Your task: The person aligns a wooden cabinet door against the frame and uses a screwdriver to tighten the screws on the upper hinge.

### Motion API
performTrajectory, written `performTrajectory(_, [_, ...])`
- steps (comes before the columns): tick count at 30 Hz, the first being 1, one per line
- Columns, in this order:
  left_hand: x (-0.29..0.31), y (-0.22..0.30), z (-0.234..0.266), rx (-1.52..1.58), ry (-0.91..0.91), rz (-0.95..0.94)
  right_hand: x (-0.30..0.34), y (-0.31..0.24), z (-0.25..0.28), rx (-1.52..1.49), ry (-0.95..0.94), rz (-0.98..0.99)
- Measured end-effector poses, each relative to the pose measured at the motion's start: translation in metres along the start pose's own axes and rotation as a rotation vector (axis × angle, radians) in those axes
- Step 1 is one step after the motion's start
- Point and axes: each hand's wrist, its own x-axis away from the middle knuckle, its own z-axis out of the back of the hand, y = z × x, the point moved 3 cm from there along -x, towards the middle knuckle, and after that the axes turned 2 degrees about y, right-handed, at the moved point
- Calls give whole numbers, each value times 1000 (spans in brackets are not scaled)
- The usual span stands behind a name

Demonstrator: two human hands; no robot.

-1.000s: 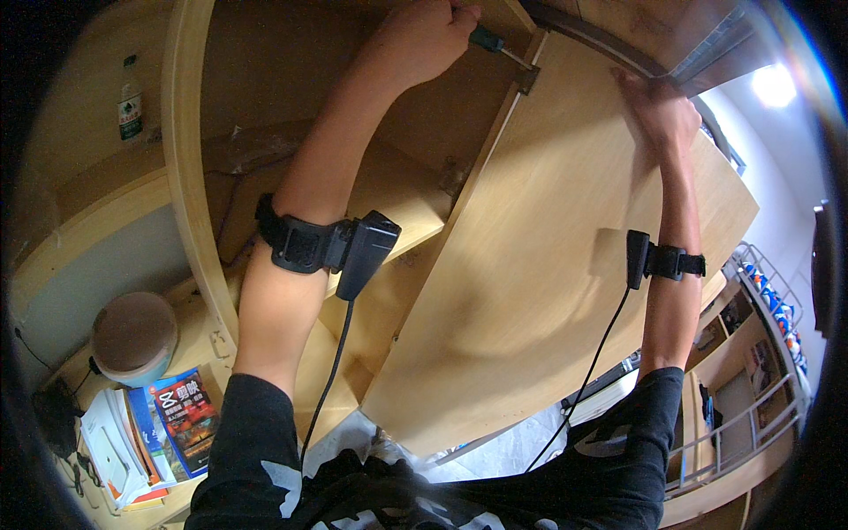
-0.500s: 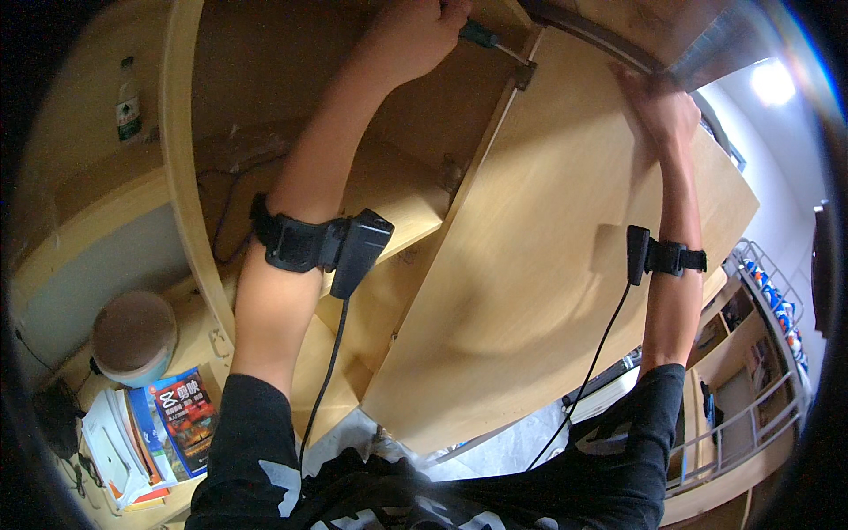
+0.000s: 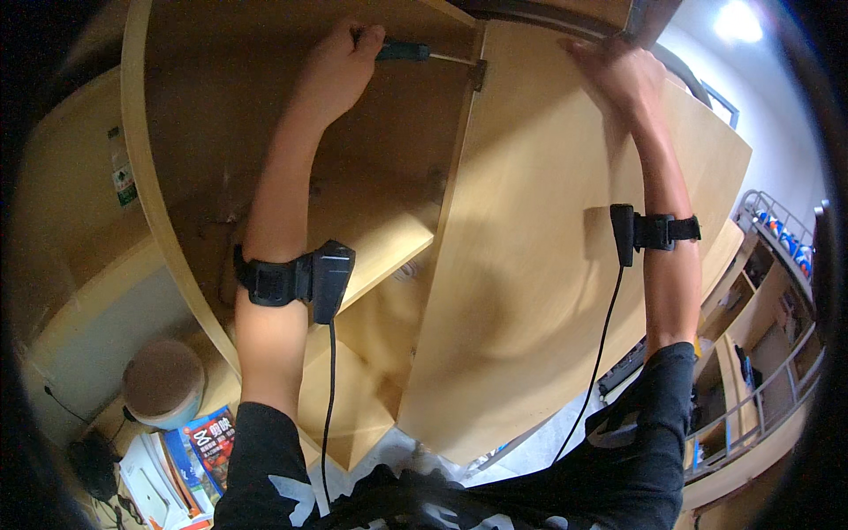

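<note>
My left hand [image 3: 346,69] is closed around the dark green handle of a screwdriver [image 3: 405,51]. The thin shaft points right, its tip at a small dark metal hinge [image 3: 478,76] on the edge where the cabinet door meets the frame. My right hand [image 3: 625,72] grips the upper edge of the light wooden cabinet door [image 3: 548,221], with some fingers hidden from view. The door stands swung open to the right of the wooden cabinet [image 3: 135,177]. Whether the tip sits in a screw is too small to tell.
A shelf [image 3: 389,254] crosses the cabinet interior. At lower left are a round lidded container [image 3: 163,380], books and papers [image 3: 212,446], and a bottle [image 3: 122,168] higher up. A metal-railed bunk [image 3: 777,397] stands at right. Black cables [image 3: 329,415] hang from my forearm straps.
The view has shifted, so the cabinet and door appear further left. The screwdriver now lies nearly level instead of slanting down to the hinge. My right hand stays on the door's top edge.
</note>
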Motion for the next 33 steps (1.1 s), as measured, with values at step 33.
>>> performTrajectory(33, [-8, -11, 4, 0, -36, -8, 8, -12, 15, -36, -36, -11])
